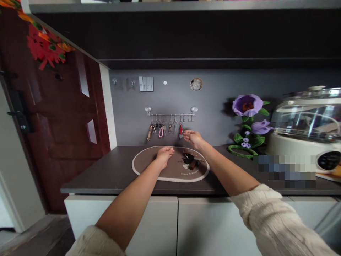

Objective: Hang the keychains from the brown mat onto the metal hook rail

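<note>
One red key set (180,130) hangs from the hook rail (170,114) just left of the right hand (194,138), fingertips bunched at it, pinch or mere touch unclear. Other keys (164,128) already hang farther left; dark keys (188,158) lie unhung on the mat (145,163), right of the left hand (164,158), fingers curled, hold unclear.

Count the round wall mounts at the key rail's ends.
2: the left mount, above the patterned fob, and the right mount, above the right hand. Neither end of the key rail is hidden.
</note>
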The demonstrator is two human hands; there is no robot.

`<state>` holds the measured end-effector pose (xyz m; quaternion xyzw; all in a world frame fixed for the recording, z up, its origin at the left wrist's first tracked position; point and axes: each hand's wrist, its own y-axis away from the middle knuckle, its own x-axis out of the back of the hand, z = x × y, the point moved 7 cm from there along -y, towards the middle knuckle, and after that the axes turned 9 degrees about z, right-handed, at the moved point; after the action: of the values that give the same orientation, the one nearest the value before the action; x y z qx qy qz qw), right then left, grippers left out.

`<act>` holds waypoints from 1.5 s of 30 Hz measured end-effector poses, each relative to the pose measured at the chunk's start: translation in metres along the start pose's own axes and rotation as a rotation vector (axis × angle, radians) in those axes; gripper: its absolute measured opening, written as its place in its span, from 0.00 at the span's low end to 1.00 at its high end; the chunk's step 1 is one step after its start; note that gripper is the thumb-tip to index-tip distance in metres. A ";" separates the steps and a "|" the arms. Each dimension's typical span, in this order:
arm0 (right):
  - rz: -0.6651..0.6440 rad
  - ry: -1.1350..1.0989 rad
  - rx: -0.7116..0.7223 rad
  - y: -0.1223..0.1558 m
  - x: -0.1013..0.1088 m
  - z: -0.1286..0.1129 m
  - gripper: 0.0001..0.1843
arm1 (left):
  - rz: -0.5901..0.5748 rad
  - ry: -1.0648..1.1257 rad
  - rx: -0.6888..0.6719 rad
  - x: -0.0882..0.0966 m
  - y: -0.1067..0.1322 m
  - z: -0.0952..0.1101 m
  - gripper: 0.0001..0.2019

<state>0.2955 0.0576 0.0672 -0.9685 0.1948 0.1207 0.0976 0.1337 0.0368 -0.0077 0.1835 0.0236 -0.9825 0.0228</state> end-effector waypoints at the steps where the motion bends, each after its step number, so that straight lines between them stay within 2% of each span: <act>1: -0.017 0.004 -0.001 0.004 0.002 0.000 0.07 | -0.003 -0.028 -0.014 0.000 -0.001 0.000 0.04; 4: -0.048 0.032 0.006 0.017 0.011 0.002 0.07 | -0.019 -0.156 -0.049 -0.002 -0.003 0.000 0.05; 8: -0.083 0.104 0.047 0.031 0.022 0.009 0.05 | -0.035 -0.436 -0.113 -0.009 -0.002 0.005 0.04; 11: -0.093 0.198 0.106 0.037 0.032 0.016 0.03 | -0.118 -0.591 -0.199 -0.021 0.002 0.009 0.02; 15: -0.095 0.384 0.222 0.035 0.041 0.026 0.04 | -0.241 -0.630 -0.311 -0.036 0.005 0.009 0.03; 19: -0.083 0.593 0.358 0.028 0.045 0.030 0.05 | -0.351 -0.573 -0.363 -0.044 0.006 0.002 0.04; 25: -0.101 0.782 0.462 0.028 0.044 0.033 0.06 | -0.469 -0.615 -0.444 -0.053 0.010 -0.003 0.03; 30: -0.092 0.847 0.473 0.033 0.042 0.030 0.06 | -0.467 -0.676 -0.556 -0.055 0.013 0.001 0.02; 37: -0.114 0.847 0.484 0.036 0.039 0.026 0.06 | -0.415 -0.710 -0.636 -0.052 0.011 0.007 0.03; 45: -0.145 0.816 0.493 0.034 0.037 0.028 0.06 | -0.377 -0.608 -0.536 -0.048 0.005 0.005 0.03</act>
<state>0.3098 0.0204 0.0254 -0.8959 0.1720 -0.3261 0.2480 0.1770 0.0329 0.0145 -0.1337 0.3028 -0.9379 -0.1038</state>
